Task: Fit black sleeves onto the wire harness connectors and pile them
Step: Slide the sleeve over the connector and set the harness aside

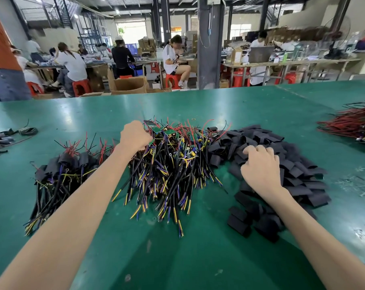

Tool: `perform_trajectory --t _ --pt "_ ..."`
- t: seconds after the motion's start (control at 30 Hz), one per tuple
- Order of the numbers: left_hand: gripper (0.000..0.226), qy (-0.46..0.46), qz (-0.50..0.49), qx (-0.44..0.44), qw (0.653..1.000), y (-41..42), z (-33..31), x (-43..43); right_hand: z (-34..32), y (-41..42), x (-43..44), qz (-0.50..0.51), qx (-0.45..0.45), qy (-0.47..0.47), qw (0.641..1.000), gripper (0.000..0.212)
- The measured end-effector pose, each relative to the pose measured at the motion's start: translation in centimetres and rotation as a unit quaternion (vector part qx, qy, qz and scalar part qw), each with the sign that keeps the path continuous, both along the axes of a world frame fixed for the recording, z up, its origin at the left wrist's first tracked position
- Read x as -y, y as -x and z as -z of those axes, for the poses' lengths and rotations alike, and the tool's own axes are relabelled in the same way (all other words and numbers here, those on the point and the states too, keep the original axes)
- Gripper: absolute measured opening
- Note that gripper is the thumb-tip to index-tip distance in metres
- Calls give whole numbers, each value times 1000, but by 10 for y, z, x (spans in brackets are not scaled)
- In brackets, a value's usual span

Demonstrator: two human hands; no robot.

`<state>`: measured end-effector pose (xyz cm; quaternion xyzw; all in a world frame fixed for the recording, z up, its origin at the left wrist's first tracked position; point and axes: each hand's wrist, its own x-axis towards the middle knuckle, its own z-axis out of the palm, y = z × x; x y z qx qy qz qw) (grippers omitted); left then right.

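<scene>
A heap of bare wire harnesses [173, 160] with small green boards and black, yellow, blue and red wires lies mid-table. My left hand [134, 136] reaches into its far left side, fingers curled round a harness with a green board at its edge. Right of the heap spreads a pile of flat black sleeves [292, 174]. My right hand [261, 166] rests on top of that pile with curled fingers digging among the sleeves; what they grasp is hidden. A smaller pile of sleeved harnesses [60, 174] lies at the left.
The green table [177, 258] stretches wide around the piles. Another bundle of red and black wires [353, 124] lies at the far right edge, and dark scraps [8, 137] at the far left. Behind the table, people sit at benches among cardboard boxes.
</scene>
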<state>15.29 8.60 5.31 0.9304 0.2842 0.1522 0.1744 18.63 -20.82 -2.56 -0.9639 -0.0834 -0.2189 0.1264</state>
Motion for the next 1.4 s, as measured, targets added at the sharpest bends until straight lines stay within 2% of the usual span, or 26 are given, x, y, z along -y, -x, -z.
perform_trajectory --t 0.1,0.2,0.27,0.33,0.47,0.6,0.67,0.77,0.9,0.93,1.07,1.4 --pt "14 51 16 55 997 3 -11 -2 4 -4 -3 -58 6 19 998 37" --pt "25 97 71 109 987 8 -31 -3 12 -9 -10 -176 -20 89 980 57" --pt "33 77 100 141 982 18 -46 3 19 -10 -16 -246 -56 138 958 71" --pt "34 36 126 172 976 29 -58 12 25 -12 -20 -275 -90 165 943 74" --pt "34 -120 195 215 949 55 -56 21 27 -17 -19 -278 -90 140 946 66" --pt "46 -277 226 129 925 70 -19 26 32 -23 -17 -274 -70 143 948 46" --pt "38 -302 229 106 919 79 10 32 31 -25 -16 -276 -82 140 947 37" --pt "28 -283 243 121 920 90 51 37 27 -24 -13 -284 -98 109 948 37" --pt "21 -301 249 192 900 90 76 35 19 -17 -14 -259 -13 139 956 37" --pt "22 -304 250 213 894 91 78 34 15 -14 -15 -266 -4 114 957 35" --pt "22 -309 252 264 878 93 82 33 0 2 -21 -300 -26 -88 949 39" --pt "17 -295 251 315 866 97 84 34 -3 20 -22 -357 13 -140 923 39"
